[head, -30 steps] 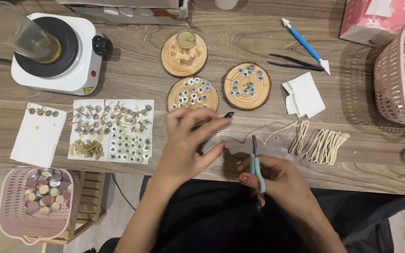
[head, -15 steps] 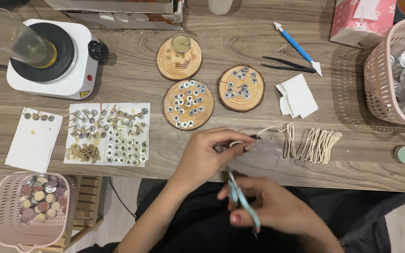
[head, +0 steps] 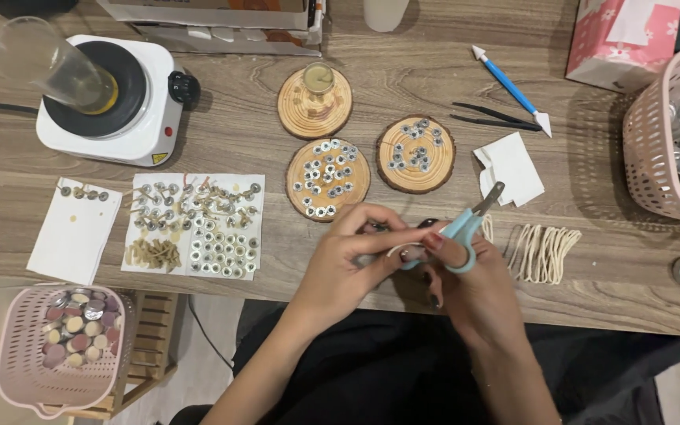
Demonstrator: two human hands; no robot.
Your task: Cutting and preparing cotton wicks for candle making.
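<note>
My left hand (head: 340, 264) pinches a short bit of pale string (head: 393, 250) btwn thumb & fingertips, just above the counter (head: 615, 275) edge. My right hand (head: 466, 279) is closed through the loops of the blue scissors (head: 460, 232), touching the left — blades slightly parted, pointing up-right toward the white paper (head: 511, 167). String runs roughly left-right, straight across the scissors' long axis; the coil of string (head: 543, 252) lies just right of my right hand.

My fingers (head: 371, 236) cover most of the wick piece (head: 394, 249) I pinch, so its length stays unclear. My right hand (head: 470, 287) hides the scissors' (head: 466, 228) lower handle. The pink basket (head: 659, 149) and tissue box (head: 619, 35) run off the frame's edge.
</note>
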